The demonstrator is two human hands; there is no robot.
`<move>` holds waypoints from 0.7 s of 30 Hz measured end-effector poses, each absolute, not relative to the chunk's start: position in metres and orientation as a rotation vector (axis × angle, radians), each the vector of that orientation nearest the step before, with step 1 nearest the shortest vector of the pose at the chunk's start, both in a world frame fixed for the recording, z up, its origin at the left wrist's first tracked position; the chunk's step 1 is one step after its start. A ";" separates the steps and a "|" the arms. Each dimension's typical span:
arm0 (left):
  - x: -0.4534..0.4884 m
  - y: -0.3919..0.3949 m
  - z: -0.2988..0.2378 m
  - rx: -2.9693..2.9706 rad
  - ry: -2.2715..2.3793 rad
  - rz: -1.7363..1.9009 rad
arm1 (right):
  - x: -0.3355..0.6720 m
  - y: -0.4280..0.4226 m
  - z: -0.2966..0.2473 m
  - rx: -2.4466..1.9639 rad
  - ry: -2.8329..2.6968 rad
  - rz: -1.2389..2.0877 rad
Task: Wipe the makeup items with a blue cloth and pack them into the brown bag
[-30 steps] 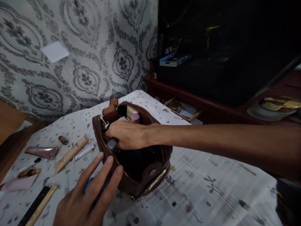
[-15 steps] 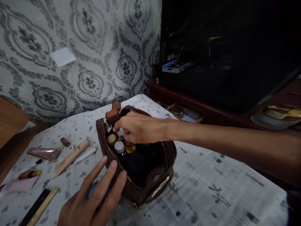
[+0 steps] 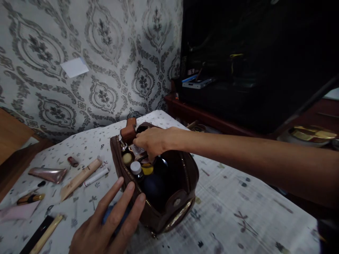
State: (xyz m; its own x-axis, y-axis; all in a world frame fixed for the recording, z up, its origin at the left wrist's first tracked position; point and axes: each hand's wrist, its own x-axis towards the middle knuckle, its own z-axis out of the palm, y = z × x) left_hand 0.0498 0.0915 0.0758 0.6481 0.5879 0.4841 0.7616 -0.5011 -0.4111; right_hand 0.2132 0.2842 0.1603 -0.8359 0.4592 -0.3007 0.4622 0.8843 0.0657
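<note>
Near the centre of the view: brown bag, unzipped, mouth up, resting on the patterned cloth; clock readings below are taken from this bag. Strap stands at 11 o'clock on its rim.

Right hand: forearm enters from 3 o'clock, hand over the mouth at 12. Fingers curl downward beside a silvery glittering item; fingertips hidden, so firm hold or mere contact cannot be told.

Left hand: at 8 o'clock, fingers extended and slightly parted, tips against the near zipped edge, gripping nothing visible. Blue object shows between its fingers, mostly covered; identity unclear.

Bag contents: white-capped bottle and cream round top toward 10 o'clock, yellow item just beside the bottle, dark blue rounded form at centre.

On the cloth toward 9 o'clock: beige tube, slim white tube just beside it, metallic pink tube farther out, small dark red piece near both larger tubes. Black stick and tan stick lie side by side at 8
</note>
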 end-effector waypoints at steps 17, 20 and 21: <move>0.057 0.090 0.074 -2.318 -1.111 -0.493 | 0.209 0.305 0.160 0.576 2.765 -0.199; 0.050 0.094 0.093 -2.355 -1.206 -0.595 | 0.209 0.304 0.162 0.530 2.743 -0.143; 0.047 0.100 0.103 -2.372 -1.248 -0.616 | 0.209 0.303 0.162 0.531 2.738 -0.131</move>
